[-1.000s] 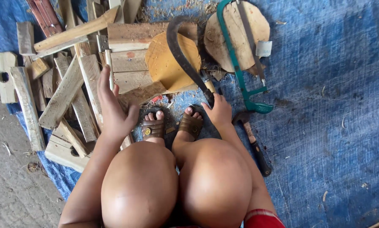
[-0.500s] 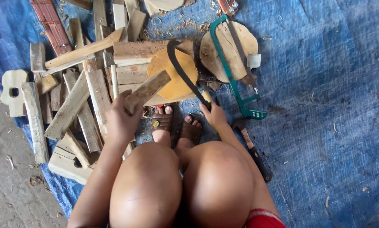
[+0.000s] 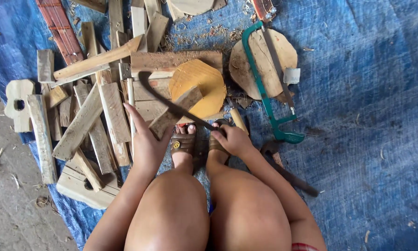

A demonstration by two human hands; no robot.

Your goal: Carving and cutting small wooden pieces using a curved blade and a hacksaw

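A short wooden block rests tilted against the yellow disc, its near end in the grasp of the left hand, whose fingers reach up along its side. The right hand is clenched on the handle of a curved dark blade that crosses the block. Beyond the right fingers lies a green hacksaw on the blue tarp; wood scraps are heaped left of the left fingers.
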